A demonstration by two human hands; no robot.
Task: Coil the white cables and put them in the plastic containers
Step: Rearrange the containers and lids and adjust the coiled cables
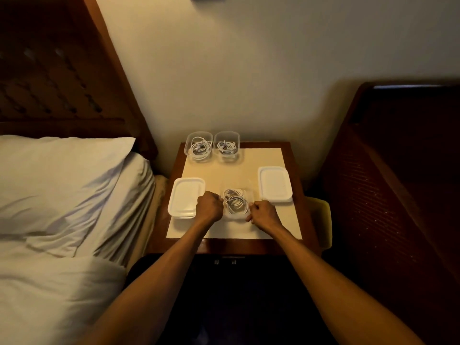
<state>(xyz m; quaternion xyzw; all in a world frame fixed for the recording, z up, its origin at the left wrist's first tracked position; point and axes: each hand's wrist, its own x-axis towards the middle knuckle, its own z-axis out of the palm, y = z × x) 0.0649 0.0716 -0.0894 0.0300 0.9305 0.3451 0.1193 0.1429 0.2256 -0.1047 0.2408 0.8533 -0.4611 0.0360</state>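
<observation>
A clear plastic container (246,195) stands near the front middle of the nightstand with a coiled white cable (234,200) inside it. My left hand (208,206) grips the container's left side with curled fingers. My right hand (264,213) grips its right side the same way. Two more clear containers stand at the back edge: the left one (188,145) and the right one (237,141), each with a coiled white cable in it.
The nightstand (249,168) has a cream top with a wooden rim. A white lid (185,196) lies at the left, another white lid (274,183) at the right. A bed with a pillow (62,175) is on the left, dark furniture (398,170) on the right.
</observation>
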